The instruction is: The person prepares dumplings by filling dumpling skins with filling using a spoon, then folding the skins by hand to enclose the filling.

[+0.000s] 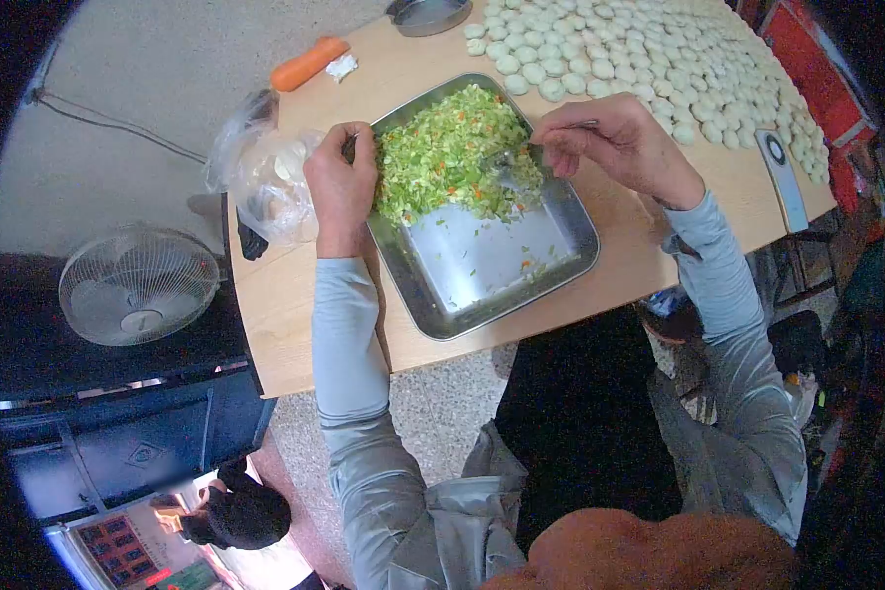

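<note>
A rectangular metal tray [582, 228] lies at an angle near the table's front edge. Chopped green vegetable with orange bits [447, 147] is heaped over its far part, and a few scraps dot the bare near part. My left hand [342, 182] is closed on the tray's left rim. My right hand [610, 143], above the right rim, pinches a metal spoon [506, 175]. The bowl of the spoon rests in the right side of the chopped vegetable. My fingers hide part of its handle.
Many small pale dough rounds [639, 59] cover the table's far right. A carrot [310, 64], a round metal pan [429, 14] and a clear plastic bag [265, 187] lie around the tray. A phone-like device [782, 177] sits at right; a fan [140, 285] stands left.
</note>
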Motion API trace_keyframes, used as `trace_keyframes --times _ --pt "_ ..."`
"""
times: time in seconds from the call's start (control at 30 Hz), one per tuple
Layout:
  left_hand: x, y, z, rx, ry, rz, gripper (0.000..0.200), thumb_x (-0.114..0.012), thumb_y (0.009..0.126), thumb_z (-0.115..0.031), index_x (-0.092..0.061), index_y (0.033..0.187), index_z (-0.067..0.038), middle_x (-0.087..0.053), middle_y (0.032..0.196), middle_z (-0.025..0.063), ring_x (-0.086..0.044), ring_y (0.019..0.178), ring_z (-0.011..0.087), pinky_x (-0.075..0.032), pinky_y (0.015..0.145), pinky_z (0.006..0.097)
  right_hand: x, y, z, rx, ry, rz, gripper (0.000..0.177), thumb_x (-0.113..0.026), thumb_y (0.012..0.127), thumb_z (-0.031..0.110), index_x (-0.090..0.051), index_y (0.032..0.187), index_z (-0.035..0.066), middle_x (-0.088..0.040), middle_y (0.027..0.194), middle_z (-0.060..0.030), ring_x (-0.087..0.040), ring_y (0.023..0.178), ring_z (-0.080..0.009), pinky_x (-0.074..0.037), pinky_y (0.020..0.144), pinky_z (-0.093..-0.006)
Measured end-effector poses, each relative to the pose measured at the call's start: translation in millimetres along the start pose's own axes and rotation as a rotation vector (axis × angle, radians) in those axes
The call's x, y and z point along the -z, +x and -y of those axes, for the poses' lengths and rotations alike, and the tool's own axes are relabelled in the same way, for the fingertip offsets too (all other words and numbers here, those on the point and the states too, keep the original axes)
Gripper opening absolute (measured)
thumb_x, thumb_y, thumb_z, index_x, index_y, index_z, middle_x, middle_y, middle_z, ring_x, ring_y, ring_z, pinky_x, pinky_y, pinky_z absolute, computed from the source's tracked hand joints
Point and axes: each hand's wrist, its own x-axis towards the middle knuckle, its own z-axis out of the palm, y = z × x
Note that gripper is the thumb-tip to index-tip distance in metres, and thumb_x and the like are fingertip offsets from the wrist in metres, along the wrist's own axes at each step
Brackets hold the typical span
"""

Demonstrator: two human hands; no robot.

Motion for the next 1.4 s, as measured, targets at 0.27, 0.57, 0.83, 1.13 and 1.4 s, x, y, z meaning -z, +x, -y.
trace_keyframes --times 0.27,0.57,0.83,1.13,1.4 --pt "0.5 0.4 -4.0 0.038 0.019 0.001 0.019 -0.069 0.093 -0.016 -0.074 0.097 0.002 -0.074 0.083 0.0188 -0.072 0.074 0.0229 -0.055 0.071 0.0343 -8.5 6.3 -19.7 0.161 -0.145 -0.080 0.016 -0.061 0.100 0.010 -0.070 0.111 0.001 -0.070 0.081 -0.0048 -0.066 0.073 -0.0110 -0.057 0.070 -0.0270" --pt "2.1 0.9 -5.8 0.031 0.049 -0.011 0.019 -0.069 0.092 -0.016 -0.074 0.097 0.002 -0.074 0.083 0.0184 -0.073 0.073 0.0229 -0.055 0.071 0.0335 -6.4 3.0 -1.6 0.055 -0.037 -0.208 0.017 -0.061 0.102 0.016 -0.070 0.107 0.003 -0.067 0.078 -0.0008 -0.060 0.068 -0.0070 -0.050 0.061 -0.0231" --pt "2.2 1.4 -4.3 0.066 0.004 -0.014 0.019 -0.071 0.091 -0.017 -0.075 0.096 0.001 -0.074 0.083 0.0173 -0.072 0.073 0.0219 -0.055 0.070 0.0331 9.7 -5.2 11.5 -0.006 -0.164 -0.158 0.021 -0.064 0.100 0.021 -0.069 0.096 0.002 -0.063 0.071 0.0011 -0.054 0.064 -0.0051 -0.043 0.055 -0.0231" --pt "-0.4 1.8 1.6 0.064 0.010 -0.022 0.021 -0.071 0.091 -0.018 -0.075 0.097 0.001 -0.075 0.084 0.0173 -0.073 0.076 0.0224 -0.055 0.072 0.0341 -10.0 3.8 -4.7 0.064 -0.188 -0.244 0.014 -0.060 0.102 0.015 -0.067 0.101 0.002 -0.062 0.072 -0.0015 -0.058 0.066 -0.0067 -0.049 0.059 -0.0238" --pt "-1.5 2.3 5.2 0.111 -0.062 -0.018 0.025 -0.072 0.091 -0.022 -0.075 0.097 0.002 -0.075 0.085 0.0175 -0.072 0.077 0.0204 -0.055 0.074 0.0338 -13.2 4.1 -8.2 0.058 -0.028 -0.374 0.020 -0.062 0.102 0.020 -0.066 0.098 0.001 -0.062 0.073 0.0019 -0.056 0.066 -0.0060 -0.045 0.057 -0.0225"
